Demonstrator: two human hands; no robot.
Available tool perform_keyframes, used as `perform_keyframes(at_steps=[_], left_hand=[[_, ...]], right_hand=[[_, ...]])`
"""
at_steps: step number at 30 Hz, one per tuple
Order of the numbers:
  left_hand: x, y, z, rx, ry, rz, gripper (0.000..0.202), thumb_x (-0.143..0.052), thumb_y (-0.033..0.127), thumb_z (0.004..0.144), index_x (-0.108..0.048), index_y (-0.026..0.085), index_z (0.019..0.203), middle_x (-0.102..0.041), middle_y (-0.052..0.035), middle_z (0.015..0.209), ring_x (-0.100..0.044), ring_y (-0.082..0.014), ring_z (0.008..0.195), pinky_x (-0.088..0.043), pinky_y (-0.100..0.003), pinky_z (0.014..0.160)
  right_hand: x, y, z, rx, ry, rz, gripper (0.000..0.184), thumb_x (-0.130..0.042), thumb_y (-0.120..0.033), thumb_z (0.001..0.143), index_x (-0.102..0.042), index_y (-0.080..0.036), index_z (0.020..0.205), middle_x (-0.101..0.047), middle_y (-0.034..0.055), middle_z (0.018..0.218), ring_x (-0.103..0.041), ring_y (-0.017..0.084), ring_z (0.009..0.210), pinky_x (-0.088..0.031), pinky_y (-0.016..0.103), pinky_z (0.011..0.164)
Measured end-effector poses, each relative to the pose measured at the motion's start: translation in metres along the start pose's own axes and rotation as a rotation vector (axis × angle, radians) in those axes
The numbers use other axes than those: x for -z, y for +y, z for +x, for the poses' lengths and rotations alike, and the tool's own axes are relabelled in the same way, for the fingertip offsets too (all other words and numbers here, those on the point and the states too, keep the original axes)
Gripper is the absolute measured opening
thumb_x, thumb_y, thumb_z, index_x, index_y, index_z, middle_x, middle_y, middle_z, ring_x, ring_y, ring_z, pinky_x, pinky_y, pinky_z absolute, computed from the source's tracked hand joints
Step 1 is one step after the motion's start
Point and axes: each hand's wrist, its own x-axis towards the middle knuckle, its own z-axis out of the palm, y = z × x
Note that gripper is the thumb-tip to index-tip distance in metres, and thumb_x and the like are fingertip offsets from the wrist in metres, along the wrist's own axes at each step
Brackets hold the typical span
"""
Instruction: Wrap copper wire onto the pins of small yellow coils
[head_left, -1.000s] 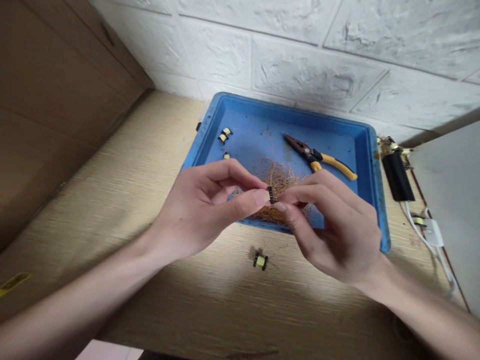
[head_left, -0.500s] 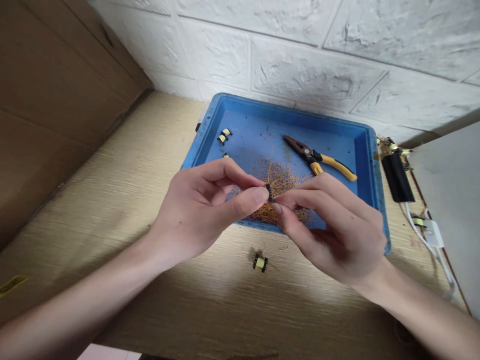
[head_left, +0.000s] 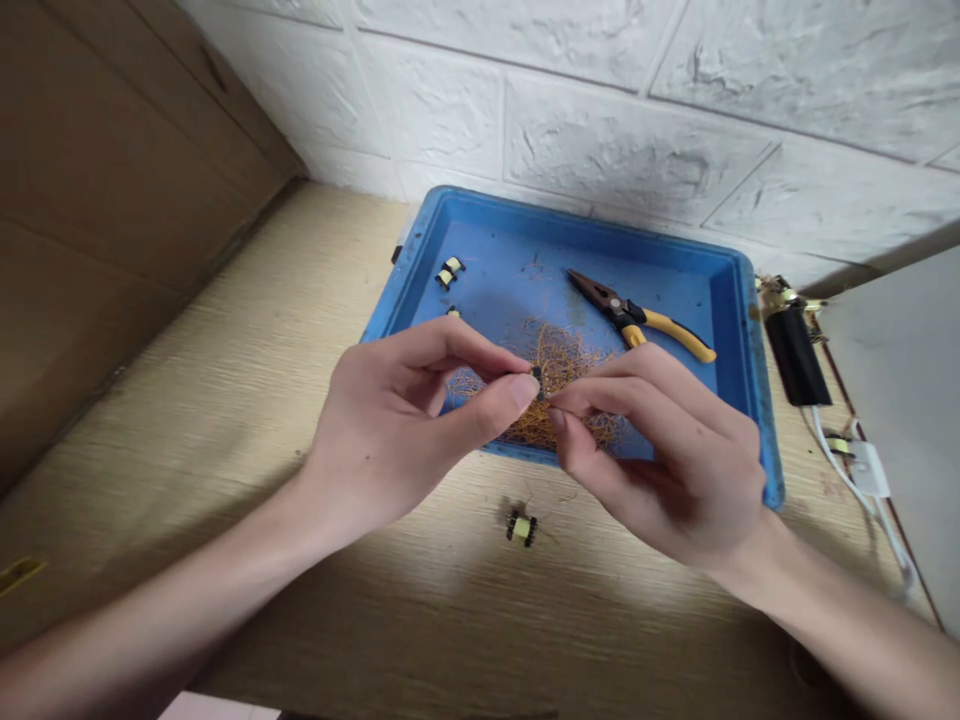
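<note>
Over the tray, pinching a small dark part in the left hand, long edge toward the right hand, just beside with fingertips nearly together, hold impossible to tell.

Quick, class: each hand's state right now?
Left hand: closed, holding a small black part.
Right hand: closed beside that part; cannot tell whether holding anything.

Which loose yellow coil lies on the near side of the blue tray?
The coil on the tabletop, below the gap between left hand and right hand; the other loose ones lie in the tray or to its right.
</note>
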Motion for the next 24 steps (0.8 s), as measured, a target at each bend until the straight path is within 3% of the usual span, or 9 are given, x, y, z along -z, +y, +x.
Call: perform_keyframes(at_steps=[6,24], left_hand=[[0.0002,0.0003,-0.0007,-0.011,0.013,0.037,0.004,-0.083,0.023,0.083,-0.081,0.025,0.082,-0.077,0.0030,0.075,-0.068,-0.0137,0.068,-0.055,-0.026,0.063],[0.0011,0.0022,-0.0002,-0.046,0.005,0.083,0.008,-0.082,0.020,0.085,-0.081,0.028,0.084,-0.080,0.0073,0.078,-0.072,-0.0102,0.071,-0.055,-0.021,0.066]], right_hand=[[0.0013,-0.0008,-0.0005,-0.005,-0.038,-0.020,0.017,-0.062,-0.006,0.096,-0.068,-0.021,0.096,-0.071,0.0041,0.082,-0.064,0.016,0.072,-0.054,0.033,0.063],[-0.0011,0.0001,-0.0023,-0.076,0.013,0.059,0.014,-0.067,-0.005,0.095,-0.069,-0.019,0.099,-0.071,0.0053,0.085,-0.068,0.017,0.078,-0.054,0.032,0.067]])
